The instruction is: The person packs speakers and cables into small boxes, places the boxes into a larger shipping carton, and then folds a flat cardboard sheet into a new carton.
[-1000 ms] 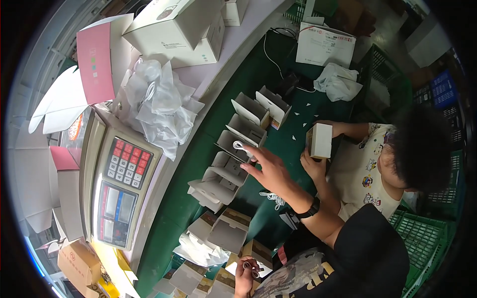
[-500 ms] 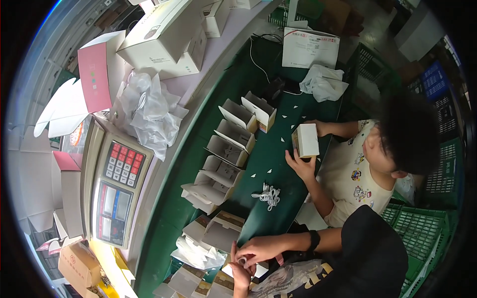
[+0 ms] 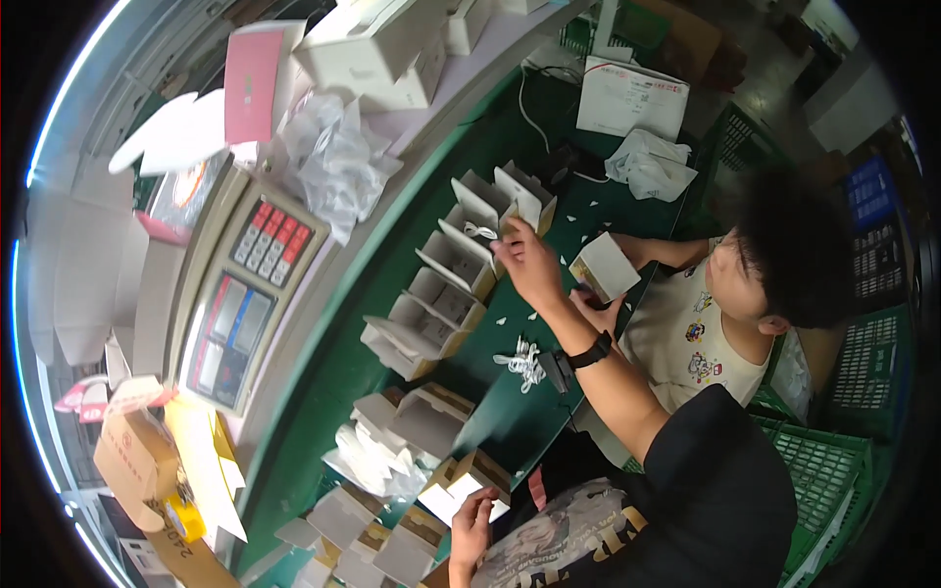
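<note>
My right hand (image 3: 530, 265), with a black band on its wrist, reaches over a row of open cartons (image 3: 449, 257). Its fingertips are bent at a white coiled cable (image 3: 477, 231) in one carton's mouth and seem to pinch it. My left hand (image 3: 471, 526) is curled beside an open carton (image 3: 472, 480) at the bottom; whatever lies within its fingers is hidden. More white cables (image 3: 524, 365) lie bundled on the green table under my right forearm. On the right, a co-worker holds a small white-and-yellow box (image 3: 607, 268) in both hands.
Left of the table are a scale (image 3: 231, 304) with red and white keys, plastic bags (image 3: 338, 162) and white boxes (image 3: 377, 49). More open cartons (image 3: 377, 549) stand near my left hand. Green crates (image 3: 804, 470) are behind the co-worker. Small white scraps dot the table.
My right hand has left my left hand and moved up to the carton row, where a white cable now shows. The co-worker's box has tilted. The whole view has shifted.
</note>
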Tool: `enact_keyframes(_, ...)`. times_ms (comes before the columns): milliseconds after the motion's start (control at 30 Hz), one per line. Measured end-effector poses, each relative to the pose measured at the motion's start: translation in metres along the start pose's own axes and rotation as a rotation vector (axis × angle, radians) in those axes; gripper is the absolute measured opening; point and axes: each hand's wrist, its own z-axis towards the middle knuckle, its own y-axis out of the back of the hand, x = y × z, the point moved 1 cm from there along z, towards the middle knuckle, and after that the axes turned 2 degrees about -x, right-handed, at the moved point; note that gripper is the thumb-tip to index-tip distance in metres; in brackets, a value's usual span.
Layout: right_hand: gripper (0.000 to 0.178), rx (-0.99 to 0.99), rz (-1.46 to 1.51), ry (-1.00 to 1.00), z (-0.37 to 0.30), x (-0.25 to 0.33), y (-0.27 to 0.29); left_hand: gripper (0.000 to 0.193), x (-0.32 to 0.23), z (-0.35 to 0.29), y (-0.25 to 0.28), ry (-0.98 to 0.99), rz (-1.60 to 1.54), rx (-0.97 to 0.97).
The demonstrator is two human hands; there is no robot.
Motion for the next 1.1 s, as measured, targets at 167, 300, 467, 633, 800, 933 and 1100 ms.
enact_keyframes(167, 0.027, 0.234, -0.216, -0.085, -0.079, -0.060, 0.023, 0.026, -0.008, -0.031, 0.002, 0.102, -0.077, -0.105)
enact_keyframes(300, 0.029, 0.549, -0.399, 0.366, -0.153, -0.092, 0.027, 0.025, 0.003, -0.034, 0.000, 0.127, -0.156, -0.166)
enact_keyframes(467, 0.024, 0.481, -0.651, 0.440, -0.170, -0.080, 0.008, 0.024, 0.023, -0.048, -0.004, 0.148, -0.091, -0.222)
enact_keyframes(633, 0.025, 0.685, -0.646, 0.205, -0.175, -0.167, -0.009, 0.024, 0.017, -0.045, -0.016, 0.137, -0.044, -0.205)
enact_keyframes(800, 0.040, 0.757, 0.365, -1.120, -0.173, -0.132, -0.024, 0.024, 0.036, -0.049, -0.006, 0.145, -0.010, -0.272)
enact_keyframes(933, 0.031, 0.632, 0.008, -0.217, -0.164, -0.118, -0.002, 0.025, 0.022, -0.047, -0.008, 0.143, 0.118, -0.213)
enact_keyframes(1100, 0.025, 0.275, -0.009, -0.008, -0.155, -0.092, 0.004, 0.026, 0.019, -0.040, -0.003, 0.117, 0.143, -0.201)
